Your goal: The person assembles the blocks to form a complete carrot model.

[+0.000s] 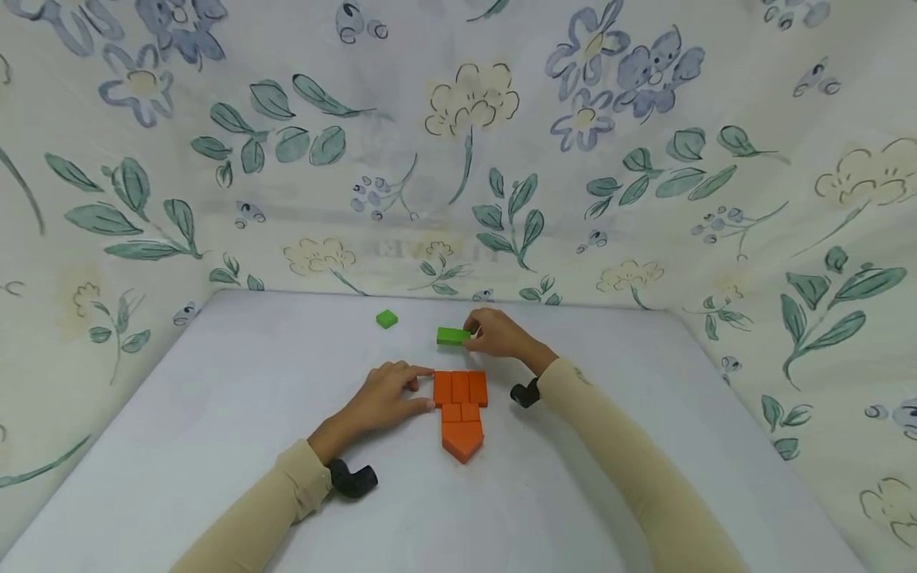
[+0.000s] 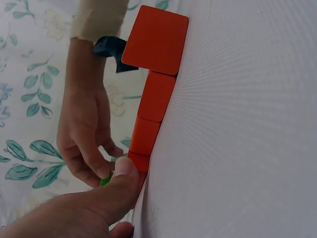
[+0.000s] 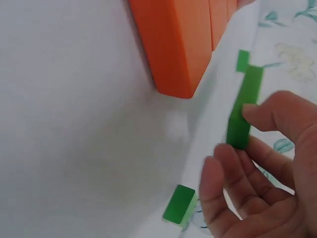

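Note:
Several orange blocks (image 1: 461, 388) lie flat and close together on the white table, three side by side at the far end, smaller ones below, and a pointed orange block (image 1: 462, 439) nearest me. At their left edge rests my left hand (image 1: 382, 398), with index fingertip and thumb touching the side of the far row. Beyond them my right hand (image 1: 496, 333) pinches a long green block (image 1: 452, 336) by its right end. The right wrist view has the thumb on top of this green block (image 3: 243, 106). Whether it touches the table I cannot tell.
A small green block (image 1: 387, 318) lies at the back, left of the held one. In the right wrist view another green block (image 3: 179, 204) lies near the fingers. Floral cloth (image 1: 401, 215) rises behind the table (image 1: 236, 358). Black wrist devices (image 1: 353, 481) sit below both wrists.

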A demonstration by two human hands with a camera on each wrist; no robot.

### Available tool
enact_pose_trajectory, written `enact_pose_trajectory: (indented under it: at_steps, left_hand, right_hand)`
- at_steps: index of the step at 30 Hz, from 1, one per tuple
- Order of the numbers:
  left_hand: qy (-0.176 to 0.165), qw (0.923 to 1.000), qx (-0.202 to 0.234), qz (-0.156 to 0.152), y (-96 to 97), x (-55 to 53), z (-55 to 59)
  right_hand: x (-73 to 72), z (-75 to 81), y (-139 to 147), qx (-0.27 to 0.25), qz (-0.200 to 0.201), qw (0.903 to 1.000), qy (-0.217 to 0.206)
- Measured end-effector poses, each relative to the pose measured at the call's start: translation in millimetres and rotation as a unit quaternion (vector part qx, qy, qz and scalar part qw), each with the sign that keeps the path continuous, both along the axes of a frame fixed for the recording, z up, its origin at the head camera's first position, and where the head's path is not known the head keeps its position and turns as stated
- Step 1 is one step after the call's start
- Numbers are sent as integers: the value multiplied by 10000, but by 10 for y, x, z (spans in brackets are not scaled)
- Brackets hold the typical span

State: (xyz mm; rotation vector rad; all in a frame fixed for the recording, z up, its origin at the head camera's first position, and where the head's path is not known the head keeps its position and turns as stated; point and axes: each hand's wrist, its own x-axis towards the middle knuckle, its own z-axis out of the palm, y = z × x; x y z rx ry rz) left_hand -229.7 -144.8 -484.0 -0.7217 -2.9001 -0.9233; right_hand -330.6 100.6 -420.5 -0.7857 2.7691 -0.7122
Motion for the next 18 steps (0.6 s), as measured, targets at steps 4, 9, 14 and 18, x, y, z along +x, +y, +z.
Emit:
enact_pose_trajectory:
  at_steps: [4, 9, 14, 18]
  left_hand:
    - [52, 10000, 19, -17, 4, -1, 24]
    - [39, 10000, 31, 43, 0, -37, 65]
    - [-171, 9998, 54, 102, 3, -16, 15]
    - [-154, 9998, 52, 93, 20, -23, -5]
  right_hand:
    - [96, -7, 101, 6, 232, 9995, -204]
    - [158, -9, 141, -99, 287, 9989, -367]
    - [200, -48, 163, 154, 221, 9956, -894]
    - [191, -28, 180, 404, 263, 9931, -1069]
